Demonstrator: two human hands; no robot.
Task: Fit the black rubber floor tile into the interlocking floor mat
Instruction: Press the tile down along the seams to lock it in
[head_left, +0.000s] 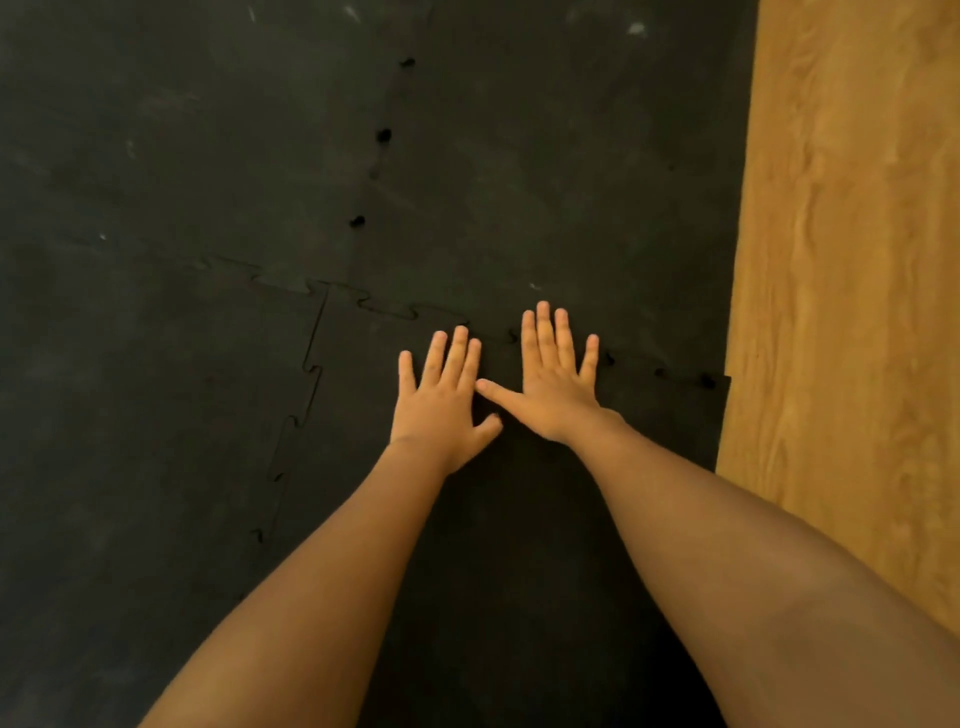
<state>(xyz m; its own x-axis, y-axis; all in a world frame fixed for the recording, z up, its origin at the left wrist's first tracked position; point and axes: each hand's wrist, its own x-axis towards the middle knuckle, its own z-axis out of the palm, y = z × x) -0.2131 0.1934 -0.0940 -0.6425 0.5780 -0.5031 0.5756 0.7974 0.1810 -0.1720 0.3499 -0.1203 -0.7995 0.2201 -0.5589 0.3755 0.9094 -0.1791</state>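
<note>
Two bare forearms reach forward from the bottom edge, over the black rubber floor tile (519, 545) that fills the lower centre. Left hand (441, 402) lies flat on the tile, palm down, fingers spread, grasping nothing. Right hand (556, 384) is also flat and splayed, palm down, nothing held; its thumb points left and nearly meets the left hand's index finger. Right fingertips (543, 312) reach the far toothed seam, the left ones stop just short of it.

Tile sits at the right edge of the interlocking floor mat (182, 208). Its left jigsaw edge (306, 384) shows a thin dark gap line against the neighbouring piece. Far edge teeth left of the hands look seated; right of the right hand a few small dark gaps (706, 381) show in the seam, near the corner. Tile's right edge butts the wooden floor (841, 260), and its corner sticks out slightly past the mat piece beyond.

Farther out, another mat seam (383, 136) runs away with three dark holes along it. Pale scuffs on the far mat.
</note>
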